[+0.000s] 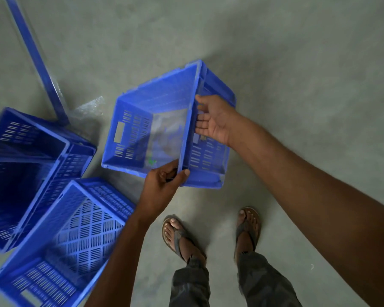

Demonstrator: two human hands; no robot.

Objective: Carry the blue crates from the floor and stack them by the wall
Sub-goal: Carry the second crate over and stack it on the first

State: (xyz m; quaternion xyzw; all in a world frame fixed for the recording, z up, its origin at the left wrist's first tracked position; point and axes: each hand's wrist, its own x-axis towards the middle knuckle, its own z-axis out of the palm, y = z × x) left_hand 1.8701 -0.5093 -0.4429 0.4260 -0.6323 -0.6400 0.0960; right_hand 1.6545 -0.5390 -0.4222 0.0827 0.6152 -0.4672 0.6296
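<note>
Thumb and curled fingers of the left hand are pinched on the near corner of the rim of a tilted blue crate. The side wall's edge is hooked by the right hand, palm turned up, fingertips hidden behind the plastic. Two more crates are seen left of the left hand: a nearer crate beside the forearm and a farther crate beyond it.
</note>
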